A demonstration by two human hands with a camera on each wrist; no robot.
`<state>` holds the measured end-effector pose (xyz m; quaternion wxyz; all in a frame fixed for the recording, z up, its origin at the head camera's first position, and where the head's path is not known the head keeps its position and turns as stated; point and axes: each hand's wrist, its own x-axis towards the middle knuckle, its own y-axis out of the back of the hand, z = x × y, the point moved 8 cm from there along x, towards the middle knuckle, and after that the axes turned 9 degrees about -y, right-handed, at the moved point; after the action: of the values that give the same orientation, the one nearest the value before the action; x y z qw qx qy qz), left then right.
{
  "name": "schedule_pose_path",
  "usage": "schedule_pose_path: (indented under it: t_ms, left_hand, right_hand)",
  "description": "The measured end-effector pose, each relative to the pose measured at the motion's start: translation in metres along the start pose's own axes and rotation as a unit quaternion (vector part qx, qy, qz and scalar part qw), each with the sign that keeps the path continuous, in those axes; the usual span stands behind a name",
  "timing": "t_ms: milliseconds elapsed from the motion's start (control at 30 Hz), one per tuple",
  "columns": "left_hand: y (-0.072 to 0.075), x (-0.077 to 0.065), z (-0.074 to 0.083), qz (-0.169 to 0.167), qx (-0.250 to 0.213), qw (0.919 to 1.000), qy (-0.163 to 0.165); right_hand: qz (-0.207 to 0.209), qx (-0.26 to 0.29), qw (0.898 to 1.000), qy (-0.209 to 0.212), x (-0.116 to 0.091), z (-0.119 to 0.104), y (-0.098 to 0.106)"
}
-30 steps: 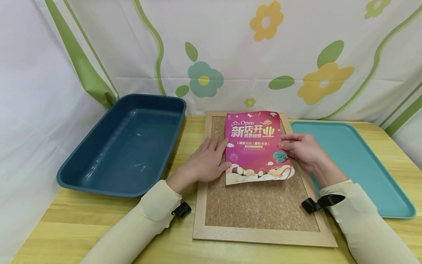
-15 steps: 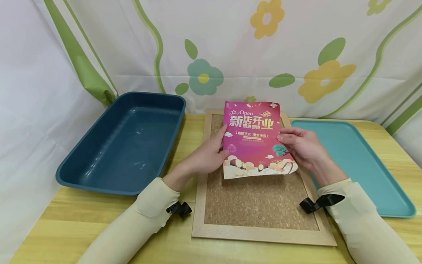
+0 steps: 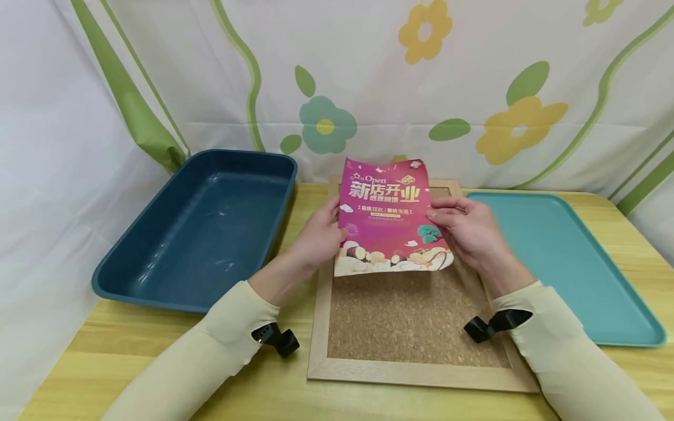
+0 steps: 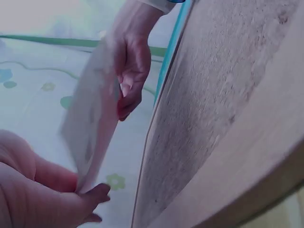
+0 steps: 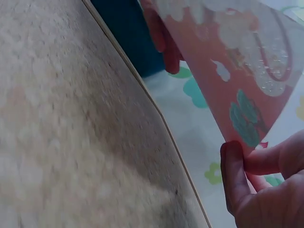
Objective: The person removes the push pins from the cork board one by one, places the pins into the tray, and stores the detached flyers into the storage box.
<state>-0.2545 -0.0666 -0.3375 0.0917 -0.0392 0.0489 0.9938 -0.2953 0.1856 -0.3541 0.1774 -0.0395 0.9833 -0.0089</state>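
Note:
A magenta flyer (image 3: 387, 228) printed with "Open" and Chinese characters is held by both hands above a cork board (image 3: 411, 327) in a pale wooden frame. My left hand (image 3: 317, 234) pinches its left edge between thumb and fingers, as the left wrist view also shows at the flyer's edge (image 4: 92, 114). On the opposite side my right hand (image 3: 471, 234) pinches the right edge, thumb on the printed face. Seen from the right wrist, the flyer (image 5: 228, 76) stands clear of the cork surface. The flyer covers the upper part of the board.
A deep dark-blue tub (image 3: 205, 234) stands left of the board on the wooden table (image 3: 116, 351). To the right lies a flat teal tray (image 3: 574, 275), touching or close by the board's edge. A flower-patterned curtain (image 3: 379, 88) hangs behind the table.
The flyer has been lifted off the board and carried to the left. My left hand lay flat at its edge and now pinches it; my right hand kept its hold and moved left too.

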Motion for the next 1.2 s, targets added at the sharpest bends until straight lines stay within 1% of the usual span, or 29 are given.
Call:
schedule_pose_path:
  t_ms: [100, 200, 267, 333, 467, 533, 667, 767, 833, 933, 1100, 1200]
  left_hand:
    - [0.01, 0.0, 0.004, 0.023, -0.002, 0.9997, 0.005]
    - [0.023, 0.0, 0.007, 0.036, 0.005, 0.9993, 0.013]
    - [0.031, 0.0, 0.008, 0.037, 0.007, 0.9991, 0.022]
    - [0.039, 0.0, 0.009, 0.033, 0.016, 0.999, 0.026]
    - [0.056, 0.0, 0.016, 0.026, 0.035, 0.9988, 0.022]
    - [0.066, 0.0, 0.019, 0.029, 0.045, 0.9984, 0.016]
    - [0.086, 0.0, 0.023, 0.039, 0.068, 0.9968, 0.016]
    - [0.1, -0.001, 0.025, 0.04, 0.073, 0.9964, 0.017]
    - [0.109, -0.002, 0.026, 0.039, 0.072, 0.9965, 0.017]
    - [0.123, -0.004, 0.025, 0.035, 0.078, 0.9962, 0.018]
    - [0.148, -0.009, 0.02, 0.041, 0.11, 0.9927, 0.029]
    - [0.163, -0.015, 0.017, 0.043, 0.129, 0.99, 0.037]
  right_hand:
    - [0.006, 0.002, 1.0, -0.002, 0.002, -0.003, -0.01]
    - [0.024, 0.007, 1.0, 0.002, 0.006, -0.008, -0.017]
    - [0.034, 0.007, 0.999, 0.006, 0.009, -0.012, -0.02]
    - [0.042, -0.006, 0.999, 0.012, 0.013, -0.015, -0.025]
    - [0.047, -0.023, 0.999, 0.017, 0.02, -0.021, -0.042]
    - [0.047, -0.019, 0.999, 0.018, 0.025, -0.023, -0.052]
    - [0.046, 0.019, 0.998, 0.025, 0.032, -0.03, -0.077]
    - [0.043, 0.042, 0.998, 0.033, 0.035, -0.036, -0.096]
    - [0.045, 0.048, 0.997, 0.037, 0.036, -0.038, -0.108]
    - [0.044, 0.051, 0.997, 0.034, 0.038, -0.039, -0.127]
    - [0.023, 0.075, 0.997, 0.027, 0.042, -0.034, -0.162]
    - [0.017, 0.071, 0.997, 0.025, 0.042, -0.032, -0.181]
